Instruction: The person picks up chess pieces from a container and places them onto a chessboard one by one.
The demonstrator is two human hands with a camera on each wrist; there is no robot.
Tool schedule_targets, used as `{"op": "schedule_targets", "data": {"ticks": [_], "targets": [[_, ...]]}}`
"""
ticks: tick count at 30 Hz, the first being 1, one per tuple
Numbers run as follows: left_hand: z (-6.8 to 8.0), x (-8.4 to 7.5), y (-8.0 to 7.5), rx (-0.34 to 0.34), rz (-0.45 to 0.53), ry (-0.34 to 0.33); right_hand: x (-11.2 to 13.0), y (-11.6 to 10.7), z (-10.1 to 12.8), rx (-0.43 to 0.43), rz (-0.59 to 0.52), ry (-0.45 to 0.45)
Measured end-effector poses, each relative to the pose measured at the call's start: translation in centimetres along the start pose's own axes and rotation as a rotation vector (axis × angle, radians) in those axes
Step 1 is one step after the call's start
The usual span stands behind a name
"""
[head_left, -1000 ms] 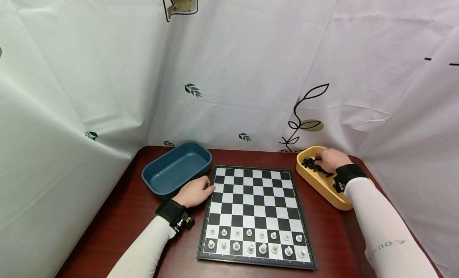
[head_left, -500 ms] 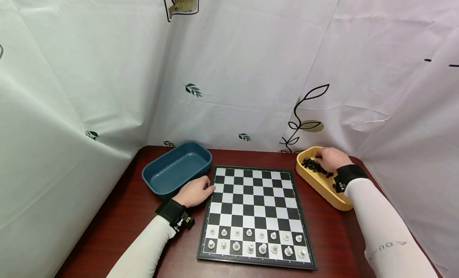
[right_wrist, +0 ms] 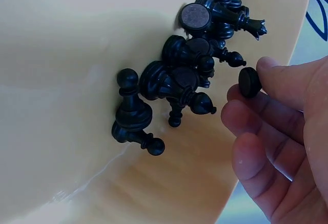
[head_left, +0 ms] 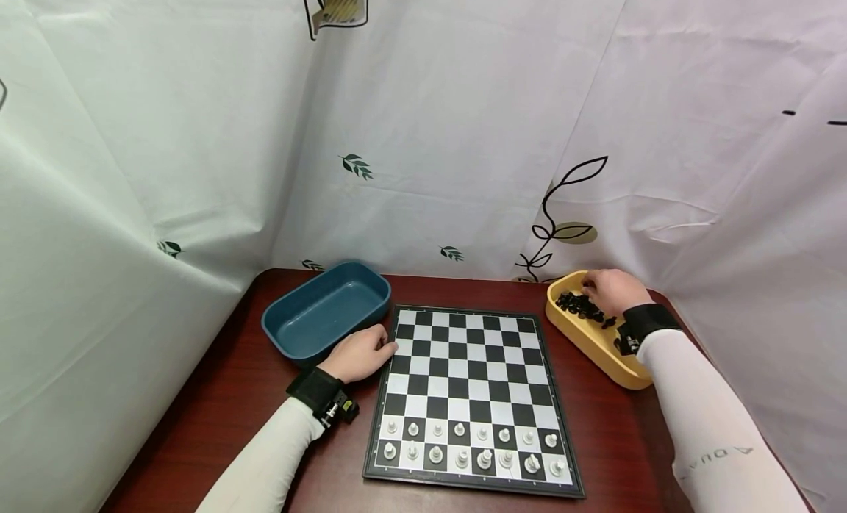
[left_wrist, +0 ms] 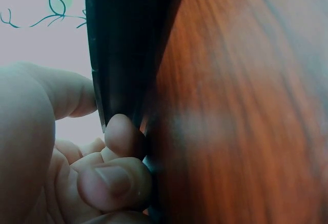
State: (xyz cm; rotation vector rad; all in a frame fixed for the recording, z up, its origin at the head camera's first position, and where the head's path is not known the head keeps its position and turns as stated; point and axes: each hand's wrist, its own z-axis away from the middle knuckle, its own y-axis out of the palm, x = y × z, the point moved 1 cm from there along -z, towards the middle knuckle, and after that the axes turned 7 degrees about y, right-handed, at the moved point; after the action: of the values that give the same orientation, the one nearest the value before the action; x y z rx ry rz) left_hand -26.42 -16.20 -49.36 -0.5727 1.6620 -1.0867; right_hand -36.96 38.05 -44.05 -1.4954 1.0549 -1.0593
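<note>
My right hand [head_left: 612, 290] is in the shallow yellow plastic tray [head_left: 595, 342] at the far right corner of the dark red wooden bench [head_left: 212, 417], fingers curled and pinching a small black chess piece [right_wrist: 249, 82] between thumb and fingertips. Only its round, flat base shows in the wrist view, so I cannot tell which piece it is. The heap of glossy black plastic chess pieces [right_wrist: 189, 75] lies just beside my fingers in the tray, tumbled on their sides and against one another; one black pawn [right_wrist: 132, 114] lies a little apart from the heap.

My left hand [head_left: 360, 353] rests on the bench at the left edge of the black-and-white chessboard [head_left: 470, 381], fingers loosely curled with the tips against the board's dark rim, seemingly pressing on it rather than gripping. The deep blue plastic tray [head_left: 326, 309] sits just behind that hand. White chess pieces [head_left: 473, 447] stand in two rows along the board's near edge. My left wrist view is blurred and mostly filled by the board's edge.
</note>
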Motion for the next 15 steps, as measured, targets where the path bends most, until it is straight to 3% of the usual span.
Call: {"op": "schedule_targets", "data": {"ticks": [7, 15], "targets": [[-0.1, 0.1, 0.0, 0.002, -0.004, 0.001, 0.3, -0.8, 0.3, -0.013, -0.020, 0.035], [-0.1, 0.1, 0.0, 0.001, -0.005, 0.003, 0.9, -1.9, 0.7, -0.123, -0.015, 0.083]]}}
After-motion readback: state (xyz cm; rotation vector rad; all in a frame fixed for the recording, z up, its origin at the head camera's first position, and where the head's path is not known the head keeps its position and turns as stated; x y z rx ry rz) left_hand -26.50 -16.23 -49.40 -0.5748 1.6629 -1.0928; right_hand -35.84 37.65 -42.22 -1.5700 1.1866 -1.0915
